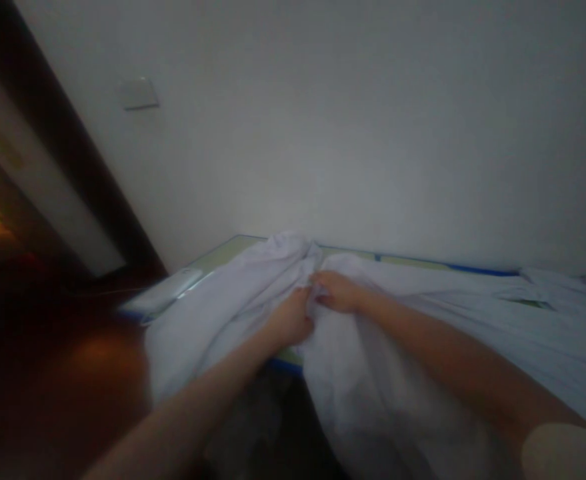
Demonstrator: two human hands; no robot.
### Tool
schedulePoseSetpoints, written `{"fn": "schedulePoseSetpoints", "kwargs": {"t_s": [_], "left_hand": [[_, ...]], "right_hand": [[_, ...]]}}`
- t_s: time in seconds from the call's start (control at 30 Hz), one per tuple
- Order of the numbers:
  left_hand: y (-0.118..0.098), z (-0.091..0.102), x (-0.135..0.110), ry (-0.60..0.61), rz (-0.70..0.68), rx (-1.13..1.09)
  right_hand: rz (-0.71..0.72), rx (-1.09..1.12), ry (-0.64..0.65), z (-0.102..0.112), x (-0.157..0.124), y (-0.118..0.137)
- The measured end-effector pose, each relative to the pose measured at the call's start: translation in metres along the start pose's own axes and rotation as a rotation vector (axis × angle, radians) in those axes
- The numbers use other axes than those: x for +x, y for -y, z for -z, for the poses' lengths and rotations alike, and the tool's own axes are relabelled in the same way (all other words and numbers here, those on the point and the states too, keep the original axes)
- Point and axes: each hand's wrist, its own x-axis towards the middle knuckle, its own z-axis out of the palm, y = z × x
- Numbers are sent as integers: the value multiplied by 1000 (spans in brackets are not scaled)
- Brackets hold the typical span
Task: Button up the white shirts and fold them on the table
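Two-handed pinch: left hand (pixel 295 317) and right hand (pixel 340 291) sit close together, fingers closed on gathered folds of white cloth (pixel 227 307). Soft, creased fabric, draped over a flat pale-green surface (pixel 229 252) with blue edging beside the wall (pixel 373 133); long axis runs roughly left-right, near part hanging off the front edge.

The cloth (pixel 233 300) is white, the blue-edged mat (pixel 223 255) pale green, the floor (pixel 97 363) dark reddish-brown.
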Motion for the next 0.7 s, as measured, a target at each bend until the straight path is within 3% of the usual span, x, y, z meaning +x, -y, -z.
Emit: {"fn": "schedulePoseSetpoints", "kwargs": {"t_s": [0.1, 0.23, 0.3, 0.37, 0.47, 0.57, 0.7], "left_hand": [[14, 15, 10, 23, -15, 53], [51, 56, 25, 39, 11, 172], [66, 75, 32, 117, -18, 231], [72, 88, 39, 270, -41, 294], [61, 95, 58, 450, -5, 418], [34, 85, 97, 353, -81, 421], [-10, 44, 165, 235, -208, 261]], "right_hand": [[-141, -105, -3, 10, -40, -23], [-299, -273, 76, 50, -123, -67], [-401, -348, 109, 73, -168, -88], [-532, -380, 123, 95, -210, -106], [-746, -291, 132, 124, -261, -121], [-918, -90, 205, 152, -308, -121], [-922, -12, 265, 183, -373, -108]]}}
